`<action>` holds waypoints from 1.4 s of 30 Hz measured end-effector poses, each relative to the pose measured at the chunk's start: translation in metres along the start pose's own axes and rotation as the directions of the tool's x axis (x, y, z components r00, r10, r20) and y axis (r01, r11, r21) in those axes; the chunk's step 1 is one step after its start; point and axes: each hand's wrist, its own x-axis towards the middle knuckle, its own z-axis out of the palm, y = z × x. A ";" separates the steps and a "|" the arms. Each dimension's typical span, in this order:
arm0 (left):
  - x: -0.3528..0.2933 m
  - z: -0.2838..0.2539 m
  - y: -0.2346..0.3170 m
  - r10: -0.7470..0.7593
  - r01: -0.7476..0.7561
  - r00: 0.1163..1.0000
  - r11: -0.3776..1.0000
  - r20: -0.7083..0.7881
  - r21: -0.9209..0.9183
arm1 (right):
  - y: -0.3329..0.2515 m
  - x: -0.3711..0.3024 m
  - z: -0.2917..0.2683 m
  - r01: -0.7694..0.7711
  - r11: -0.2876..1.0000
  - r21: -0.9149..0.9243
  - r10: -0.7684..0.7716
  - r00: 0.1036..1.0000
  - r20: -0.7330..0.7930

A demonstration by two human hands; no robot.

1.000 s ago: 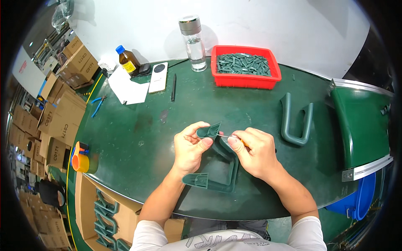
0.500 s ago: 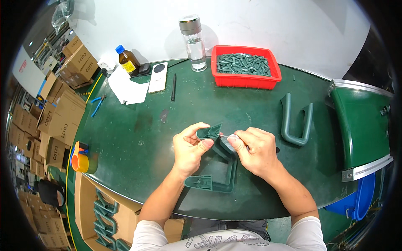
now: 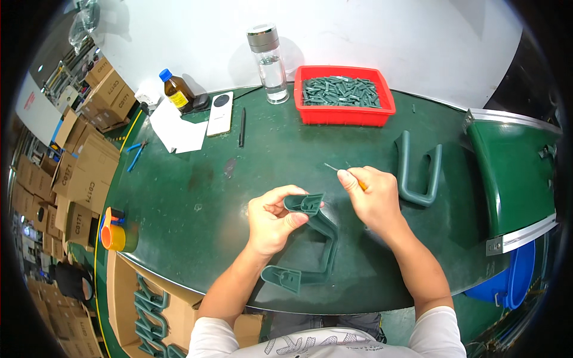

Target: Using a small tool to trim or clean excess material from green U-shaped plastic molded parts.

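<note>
My left hand grips one end of a green U-shaped plastic handle, whose hollow end faces up between thumb and fingers. The handle's other hollow end hangs lower, near the table's front edge. Closed in my right hand is a slim tool with an orange grip and a thin metal shaft, probably a small screwdriver or pick. Its tip points up and left, apart from the handle. A second green U-shaped handle lies on the table to the right of my right hand.
A red bin holds many small green pieces. Beside it stand a clear water bottle, a phone, a black pen and a brown bottle. Blue pliers and orange tape lie left. An open carton holds more handles.
My right hand has drawn the tool away from the handle's end, up and to the right. My left hand, with the handle, has dropped slightly lower.
</note>
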 end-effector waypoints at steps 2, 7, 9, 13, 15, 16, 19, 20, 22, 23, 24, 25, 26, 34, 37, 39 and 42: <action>0.003 -0.003 -0.001 -0.006 0.005 0.999 1.000 -0.049 -0.015 | -0.008 0.001 -0.009 -0.283 0.899 0.334 0.219 0.951 0.216; 0.006 -0.006 0.001 0.332 -0.273 0.889 0.937 -0.316 0.216 | -0.031 -0.015 -0.013 -0.317 0.682 0.659 -0.057 0.876 0.480; 0.002 -0.011 0.003 0.448 -0.297 0.829 0.859 -0.334 0.416 | -0.045 -0.011 -0.025 -0.165 0.811 0.561 -0.174 0.847 0.502; 0.005 -0.006 0.006 0.589 -0.419 0.769 0.757 -0.247 0.502 | -0.043 -0.019 -0.013 -0.012 0.911 0.413 -0.133 0.937 0.322; 0.010 0.005 0.010 0.563 -0.347 0.765 0.768 -0.311 0.538 | -0.037 -0.019 -0.010 -0.009 0.928 0.372 -0.074 0.976 0.207; 0.016 0.016 0.011 0.604 -0.336 0.686 0.758 -0.405 0.559 | -0.035 -0.016 -0.010 -0.030 0.932 0.362 -0.033 0.986 0.166; 0.010 -0.001 0.001 0.330 -0.105 0.838 0.879 -0.433 0.466 | -0.029 -0.011 -0.011 -0.006 0.943 0.332 -0.009 0.999 0.044; 0.008 -0.005 0.001 0.150 0.071 0.897 0.880 -0.415 0.471 | -0.028 -0.010 -0.012 0.019 0.948 0.317 -0.024 1.000 0.011; 0.009 -0.004 0.004 -0.391 0.402 0.878 0.915 -0.275 -0.017 | -0.027 -0.010 -0.010 0.068 0.950 0.305 -0.062 0.998 -0.028; 0.010 -0.005 0.004 -0.575 0.546 0.814 0.806 -0.085 -0.229 | -0.026 -0.012 -0.007 0.091 0.948 0.306 -0.084 0.996 -0.036; 0.007 -0.002 0.001 -0.581 0.552 0.813 0.762 0.017 -0.340 | -0.025 -0.013 -0.005 0.113 0.944 0.308 -0.105 0.994 -0.043; 0.005 0.004 -0.002 -0.572 0.559 0.811 0.701 0.119 -0.443 | -0.024 -0.015 -0.003 0.130 0.937 0.324 -0.135 0.991 -0.005; 0.005 0.009 -0.001 -0.524 0.526 0.841 0.737 0.131 -0.424 | -0.022 -0.016 -0.002 0.145 0.929 0.341 -0.166 0.986 0.033; 0.006 -0.012 -0.014 -0.232 0.206 0.972 0.786 0.031 -0.583 | -0.029 -0.013 -0.001 0.077 0.967 0.243 -0.101 0.991 0.088; 0.005 -0.009 -0.015 -0.138 0.081 0.988 0.836 -0.066 -0.543 | -0.028 -0.014 0.000 0.147 0.980 0.136 -0.160 0.983 0.091; 0.004 -0.009 -0.013 -0.114 0.059 0.990 0.864 -0.080 -0.500 | -0.028 -0.017 0.003 0.154 0.979 0.135 -0.163 0.985 0.056; 0.003 -0.006 -0.012 -0.074 0.024 0.992 0.900 -0.098 -0.436 | -0.030 -0.018 0.005 0.148 0.980 0.136 -0.154 0.988 0.033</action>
